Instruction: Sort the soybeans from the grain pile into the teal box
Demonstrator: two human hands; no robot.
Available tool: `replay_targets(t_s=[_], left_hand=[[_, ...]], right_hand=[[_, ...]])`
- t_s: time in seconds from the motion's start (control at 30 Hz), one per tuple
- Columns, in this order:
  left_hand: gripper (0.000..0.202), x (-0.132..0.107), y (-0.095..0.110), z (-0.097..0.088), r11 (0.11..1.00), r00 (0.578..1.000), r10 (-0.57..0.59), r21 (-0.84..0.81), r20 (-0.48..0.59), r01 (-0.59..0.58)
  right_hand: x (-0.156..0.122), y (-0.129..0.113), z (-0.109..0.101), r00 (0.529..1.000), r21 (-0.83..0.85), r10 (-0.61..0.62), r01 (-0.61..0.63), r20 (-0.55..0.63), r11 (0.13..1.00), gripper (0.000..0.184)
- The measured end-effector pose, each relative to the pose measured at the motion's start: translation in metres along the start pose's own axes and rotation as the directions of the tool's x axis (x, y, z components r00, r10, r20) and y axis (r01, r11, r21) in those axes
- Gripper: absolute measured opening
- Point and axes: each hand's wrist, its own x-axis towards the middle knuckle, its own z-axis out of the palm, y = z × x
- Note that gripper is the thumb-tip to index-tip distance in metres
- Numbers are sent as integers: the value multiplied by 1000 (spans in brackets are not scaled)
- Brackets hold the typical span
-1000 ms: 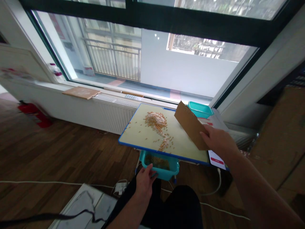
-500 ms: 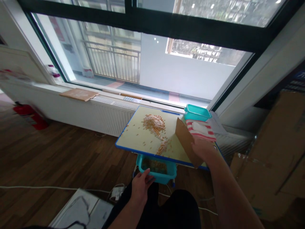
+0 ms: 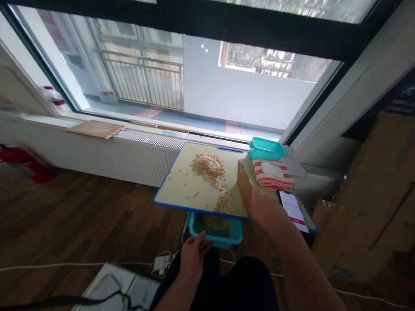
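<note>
Gripping a flat bit of cardboard (image 3: pixel 244 186) in the right hand (image 3: pixel 264 211), fingers closed over its near end. Brought down and closer in the last second: up in the air off to the right before, now standing on its edge on the board (image 3: pixel 181 185), close to the front rim. Uncovered a striped cloth (image 3: pixel 272 175) and a phone (image 3: pixel 292 206) behind it along the way. So now down low, level with the grains, not above them.

Standing just to the right of the little trail of grains (image 3: pixel 223 201), maybe touching the last few; too small to tell.

Holding a blue-green tub (image 3: pixel 215 226) in the left hand (image 3: pixel 193 257), thumb up on the near rim, other fingers hidden underneath. Kept in the same spot as before, tucked under the front edge of the board, right below the end of the trail. Some grains inside already.

Farther back on the board, a bigger pile (image 3: pixel 207 166) with white bits mixed in, well apart from the cardboard. At the back right corner, a second tub (image 3: pixel 266 149), just beside the cloth.
</note>
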Motion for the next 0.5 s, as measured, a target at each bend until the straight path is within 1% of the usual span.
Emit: replay_targets(t_s=[0.07,0.23,0.37,0.5], left_hand=[[18,3,0,-1,1000,1000,6,-18,20,-5],[19,3,-1,-1,1000,999,5,-21,34,-5],[18,0,-2,-1,1000,999,25,-6,32,-25],[20,-3,0,0,1000,1000,25,-7,18,-25]], right_hand=[[-4,-6,-3,999,29,37,-37,-7,999,37],[-13,-20,-9,999,56,47,-49,24,997,33],[-16,-29,-9,998,85,58,-57,-8,995,32],[-17,-37,-8,997,122,79,-77,-14,990,33]])
